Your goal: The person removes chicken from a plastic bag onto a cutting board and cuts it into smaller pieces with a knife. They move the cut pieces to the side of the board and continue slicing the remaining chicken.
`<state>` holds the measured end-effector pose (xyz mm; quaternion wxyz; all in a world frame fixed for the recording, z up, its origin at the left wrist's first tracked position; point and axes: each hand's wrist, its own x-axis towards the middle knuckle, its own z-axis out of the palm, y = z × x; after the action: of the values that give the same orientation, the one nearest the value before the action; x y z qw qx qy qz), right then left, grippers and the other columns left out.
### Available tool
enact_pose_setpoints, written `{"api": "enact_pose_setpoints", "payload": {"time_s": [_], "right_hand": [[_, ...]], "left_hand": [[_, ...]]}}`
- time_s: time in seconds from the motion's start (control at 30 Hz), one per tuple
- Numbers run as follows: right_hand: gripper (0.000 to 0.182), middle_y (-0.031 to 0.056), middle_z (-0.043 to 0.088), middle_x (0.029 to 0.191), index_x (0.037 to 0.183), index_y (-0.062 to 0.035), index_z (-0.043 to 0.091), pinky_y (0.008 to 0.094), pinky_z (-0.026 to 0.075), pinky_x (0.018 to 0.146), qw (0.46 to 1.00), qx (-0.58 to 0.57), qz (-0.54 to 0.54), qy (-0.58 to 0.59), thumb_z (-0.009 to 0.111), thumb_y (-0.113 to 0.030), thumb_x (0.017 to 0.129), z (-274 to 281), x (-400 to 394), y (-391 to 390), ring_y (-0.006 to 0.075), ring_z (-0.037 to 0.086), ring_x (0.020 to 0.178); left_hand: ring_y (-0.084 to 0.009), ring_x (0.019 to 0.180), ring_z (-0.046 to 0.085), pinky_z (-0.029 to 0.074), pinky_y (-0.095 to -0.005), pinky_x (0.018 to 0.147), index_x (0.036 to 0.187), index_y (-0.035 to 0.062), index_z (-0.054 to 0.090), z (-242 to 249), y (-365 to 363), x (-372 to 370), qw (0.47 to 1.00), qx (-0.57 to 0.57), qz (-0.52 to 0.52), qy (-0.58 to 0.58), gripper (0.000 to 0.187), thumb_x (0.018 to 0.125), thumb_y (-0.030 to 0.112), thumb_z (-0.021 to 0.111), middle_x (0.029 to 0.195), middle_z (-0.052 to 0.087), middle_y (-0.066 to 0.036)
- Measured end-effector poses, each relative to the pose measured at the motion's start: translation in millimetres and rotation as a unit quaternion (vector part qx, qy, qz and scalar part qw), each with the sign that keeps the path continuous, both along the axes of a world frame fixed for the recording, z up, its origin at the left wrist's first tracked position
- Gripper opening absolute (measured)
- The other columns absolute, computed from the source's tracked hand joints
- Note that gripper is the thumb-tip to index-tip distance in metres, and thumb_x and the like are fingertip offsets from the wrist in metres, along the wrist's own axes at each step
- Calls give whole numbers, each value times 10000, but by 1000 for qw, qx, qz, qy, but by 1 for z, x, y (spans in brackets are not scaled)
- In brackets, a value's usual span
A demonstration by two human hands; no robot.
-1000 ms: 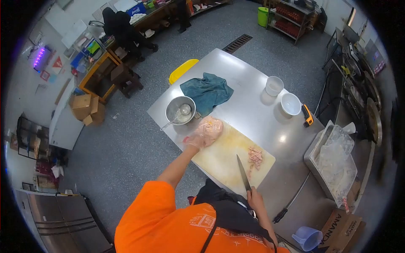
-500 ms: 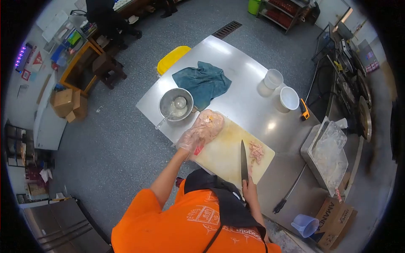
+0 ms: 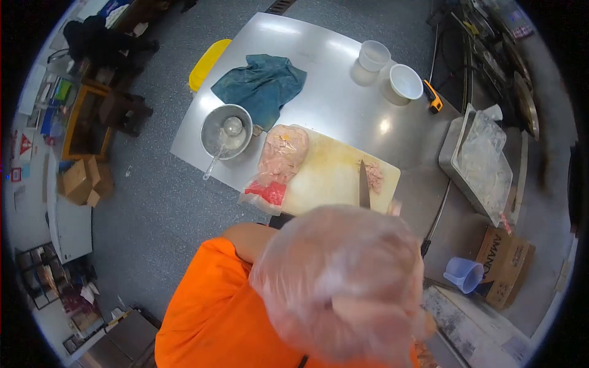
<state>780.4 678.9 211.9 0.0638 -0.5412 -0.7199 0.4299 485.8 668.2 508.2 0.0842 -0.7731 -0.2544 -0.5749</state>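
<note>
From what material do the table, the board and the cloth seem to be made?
The table: bare metal, probably stainless steel, smooth; grey sheen and bright glare spots. The board: likely plastic, fairly matt, off-white, no visible wood grain. The cloth: soft, dull fabric, judging by its loose creases; fibre unclear.

"AMANDA" in dark capitals, on cardboard box (image 3: 507, 273)

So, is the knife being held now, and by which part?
It cannot be told: the gloved left hand, near the camera, hides the handle end of the knife.
</note>
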Motion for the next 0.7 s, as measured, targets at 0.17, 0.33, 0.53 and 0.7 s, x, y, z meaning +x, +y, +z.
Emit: {"api": "enact_pose_setpoints", "payload": {"time_s": [0.17, 0.33, 0.53, 0.7], "right_hand": [[277, 279, 677, 896, 1071, 20, 521, 508, 504, 739, 995, -34, -89, -8, 513, -247, 1001, 19, -12, 1, 463, 664, 864], [275, 281, 676, 891, 1046, 16, 508, 514, 499, 727, 992, -65, -111, 10, 514, -256, 1005, 12, -10, -1, 468, 659, 858], [259, 276, 670, 869, 1024, 6, 492, 520, 491, 704, 992, -47, -106, -43, 511, -252, 1007, 15, -10, -1, 488, 641, 829], [264, 271, 665, 837, 1027, 16, 486, 513, 490, 692, 993, -67, -101, -2, 513, -246, 1006, -19, 9, -9, 481, 645, 813]], "left_hand": [[-235, 758, 664, 530, -327, 678, 1147, 95, 626, 15, 7, 7, 999, 9, -22, 41, 259, 956, 266, 589, 912, 667, -138], [-233, 740, 659, 522, -329, 681, 1091, 87, 659, 20, 6, -2, 997, -19, -14, 74, 228, 948, 248, 583, 848, 669, -118], [-230, 717, 653, 513, -331, 684, 1024, 79, 698, -15, 9, -27, 966, -239, 36, 91, 211, 939, 228, 575, 771, 670, -94], [-335, 845, 674, 520, -379, 801, 1125, 88, 706, -170, 18, -51, 688, -721, 76, -35, 265, 932, 188, 557, 948, 703, -156]]}}
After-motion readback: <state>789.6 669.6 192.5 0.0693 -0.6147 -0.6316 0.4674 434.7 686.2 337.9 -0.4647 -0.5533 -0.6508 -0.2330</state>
